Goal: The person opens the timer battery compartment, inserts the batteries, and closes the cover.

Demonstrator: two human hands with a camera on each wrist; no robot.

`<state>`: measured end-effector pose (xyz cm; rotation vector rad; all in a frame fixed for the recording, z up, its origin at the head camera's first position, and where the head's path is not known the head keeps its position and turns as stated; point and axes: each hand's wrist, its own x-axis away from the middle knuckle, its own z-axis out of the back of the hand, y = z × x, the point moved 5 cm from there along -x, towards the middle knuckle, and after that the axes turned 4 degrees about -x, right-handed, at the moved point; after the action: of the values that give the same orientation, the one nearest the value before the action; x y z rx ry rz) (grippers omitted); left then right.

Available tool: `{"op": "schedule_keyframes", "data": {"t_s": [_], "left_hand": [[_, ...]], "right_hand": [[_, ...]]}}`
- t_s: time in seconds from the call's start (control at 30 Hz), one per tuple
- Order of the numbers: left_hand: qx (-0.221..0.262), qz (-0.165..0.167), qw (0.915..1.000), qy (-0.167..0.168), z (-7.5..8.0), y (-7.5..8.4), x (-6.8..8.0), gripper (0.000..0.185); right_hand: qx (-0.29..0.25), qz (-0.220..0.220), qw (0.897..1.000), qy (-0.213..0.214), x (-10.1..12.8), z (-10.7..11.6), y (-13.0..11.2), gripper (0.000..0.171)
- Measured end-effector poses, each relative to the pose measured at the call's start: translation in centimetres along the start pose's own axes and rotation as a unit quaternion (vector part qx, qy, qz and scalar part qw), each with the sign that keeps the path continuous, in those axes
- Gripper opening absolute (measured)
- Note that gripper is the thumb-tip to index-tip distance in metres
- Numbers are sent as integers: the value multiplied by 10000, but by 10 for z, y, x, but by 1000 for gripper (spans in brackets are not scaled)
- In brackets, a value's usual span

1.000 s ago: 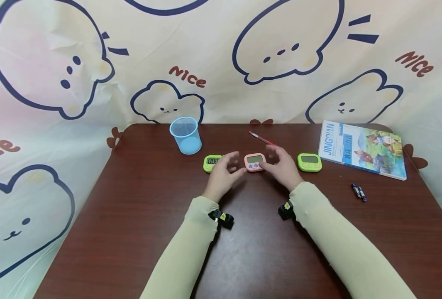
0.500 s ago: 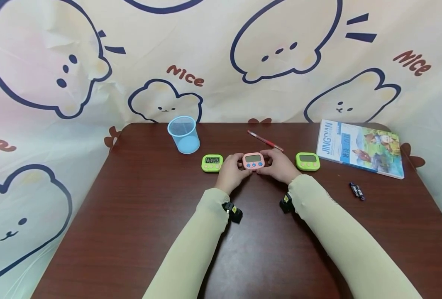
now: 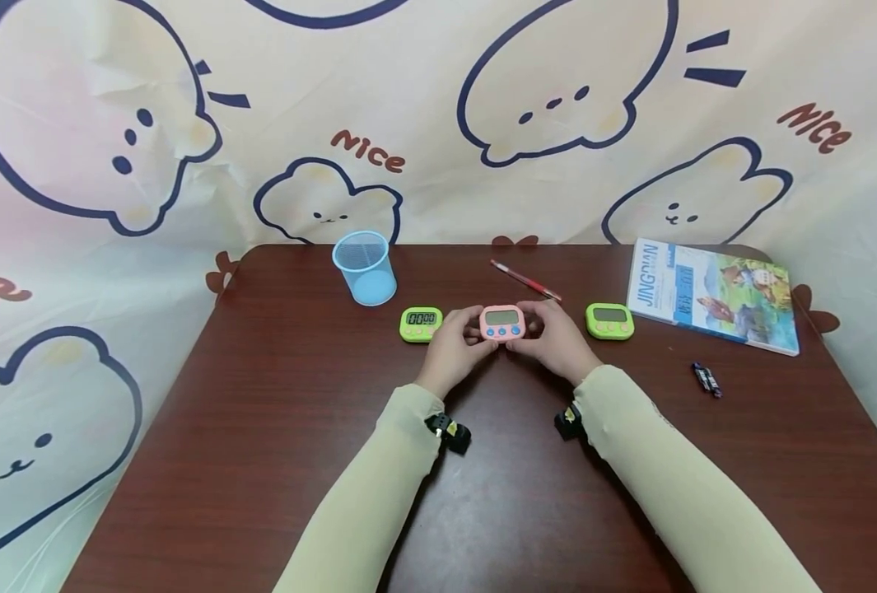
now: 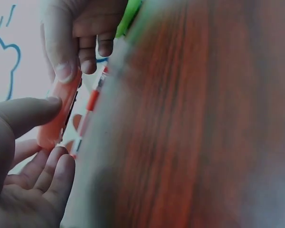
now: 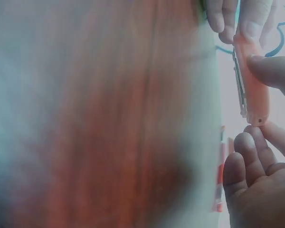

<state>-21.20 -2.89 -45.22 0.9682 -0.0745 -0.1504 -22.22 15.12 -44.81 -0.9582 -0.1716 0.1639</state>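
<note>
In the head view our left hand [image 3: 453,346] and right hand [image 3: 552,338] hold the pink timer [image 3: 502,322] between them, lifted a little over the table [image 3: 260,428], with one green timer [image 3: 420,323] just left of our left hand. In the left wrist view our thumb [image 4: 26,114] presses its front and fingers [image 4: 47,173] lie behind; in the right wrist view, the same. We judge the step is holding it to operate; next needs a thumb on its buttons.
</note>
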Motion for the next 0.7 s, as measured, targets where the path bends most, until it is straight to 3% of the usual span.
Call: {"op": "schedule_keyframes", "data": {"t_s": [0.3, 0.53, 0.7], "left_hand": [[887, -823, 9926, -86, 14, 18, 34, 62], [941, -1354, 9862, -160, 31, 40, 64, 65], [968, -1669, 9811, -166, 35, 53, 75, 66]], "right_hand": [[-444, 457, 9961, 608, 50, 9, -23, 68], [-936, 709, 9900, 779, 88, 14, -42, 68], [-1225, 881, 9852, 819, 103, 19, -46, 68]]}}
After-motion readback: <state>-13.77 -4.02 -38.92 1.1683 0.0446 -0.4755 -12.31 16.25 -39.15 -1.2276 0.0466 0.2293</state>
